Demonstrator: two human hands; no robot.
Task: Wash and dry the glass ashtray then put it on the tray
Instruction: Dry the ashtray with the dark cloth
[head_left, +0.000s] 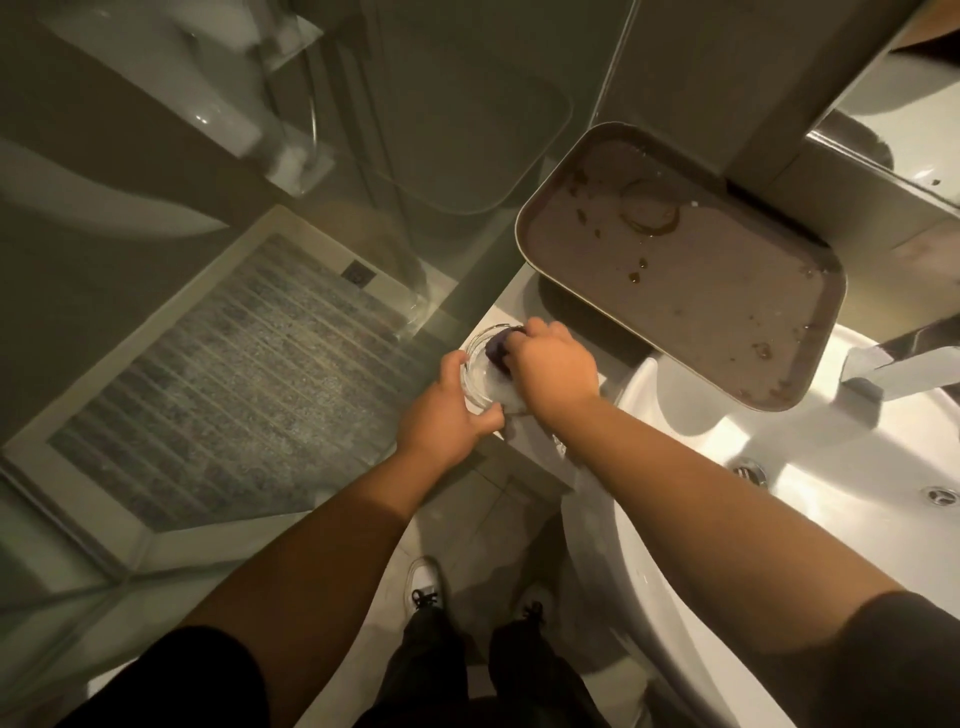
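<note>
Our right hand (553, 366) has its grip curled round a dark purple sponge (497, 352), pressing it down into the glass ashtray (480, 371). Our left hand (441, 408) grasps the ashtray's near rim, thumb on one side and fingers on the other, steadying it. The ashtray sits on the narrow white worktop (511, 306) at its left end, close to the edge that drops to the floor, so a push to the left could slide it off. Foam or water shows whitish inside the bowl.

We judge the washing step to be in hand, with rinsing and drying not yet done. The ashtray is round, so no long axis matters; what matters is that the sink (691, 415) and tap (883, 371) lie to the right of both hands, and the right hand is nearer. The tray (680, 291) is beyond and to the right, overhanging the sink, its surface spotted with brown stains and wet. Between the ashtray and the basin the worktop offers a short open path.
</note>
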